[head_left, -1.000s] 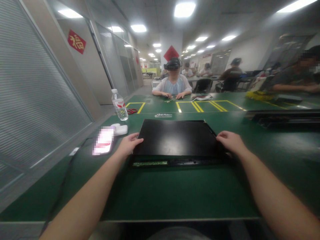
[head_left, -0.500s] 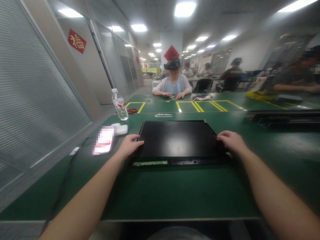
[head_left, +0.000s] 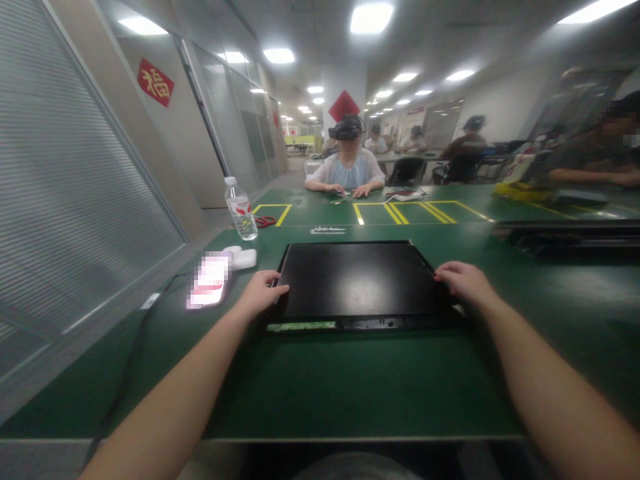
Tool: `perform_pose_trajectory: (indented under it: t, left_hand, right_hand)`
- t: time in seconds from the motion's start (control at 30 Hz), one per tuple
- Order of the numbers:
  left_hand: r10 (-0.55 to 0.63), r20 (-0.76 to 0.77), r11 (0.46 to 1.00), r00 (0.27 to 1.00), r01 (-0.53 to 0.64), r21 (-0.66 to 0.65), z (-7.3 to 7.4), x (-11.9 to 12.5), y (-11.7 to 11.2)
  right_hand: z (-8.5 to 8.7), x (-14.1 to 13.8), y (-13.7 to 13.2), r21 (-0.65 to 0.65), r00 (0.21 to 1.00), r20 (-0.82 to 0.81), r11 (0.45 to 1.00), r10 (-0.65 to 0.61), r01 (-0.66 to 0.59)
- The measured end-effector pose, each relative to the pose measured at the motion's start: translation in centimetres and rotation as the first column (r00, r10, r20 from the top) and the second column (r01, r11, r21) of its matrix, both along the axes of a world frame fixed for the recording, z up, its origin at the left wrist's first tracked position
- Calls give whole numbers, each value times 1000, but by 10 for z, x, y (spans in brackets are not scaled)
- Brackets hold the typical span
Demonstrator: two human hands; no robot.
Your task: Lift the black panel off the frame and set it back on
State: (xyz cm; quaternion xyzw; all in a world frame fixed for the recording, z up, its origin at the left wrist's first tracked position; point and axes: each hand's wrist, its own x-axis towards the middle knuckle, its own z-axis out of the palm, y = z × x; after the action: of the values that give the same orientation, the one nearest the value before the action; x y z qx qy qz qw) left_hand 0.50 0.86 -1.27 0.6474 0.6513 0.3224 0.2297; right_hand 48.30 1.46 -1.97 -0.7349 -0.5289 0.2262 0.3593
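1) Pinching the black panel (head_left: pixel 345 280) at its left edge: a worker's left hand (head_left: pixel 260 293)
2) Right hand (head_left: pixel 466 281) pinches the opposite edge
3) Panel lies over a black frame (head_left: pixel 390 323) on the green table (head_left: pixel 350 387)

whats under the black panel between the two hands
Beneath the black panel, a dark frame shows along the near edge, with a green strip toward its left end. The panel hides the rest.
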Motion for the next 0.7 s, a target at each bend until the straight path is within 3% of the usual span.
perform_pose_trajectory:
  t: [0.43,0.7]
  left_hand:
    - [19,-126,1000,992,-20,-9,-13,-10,9]
    - [22,-179,1000,984,-22,6,-13,-9,9]
  right_hand:
    - [-1,-1,-1,5,1000,7,1000,8,-8]
    - [1,-1,-1,-16,1000,8,1000,5,-4]
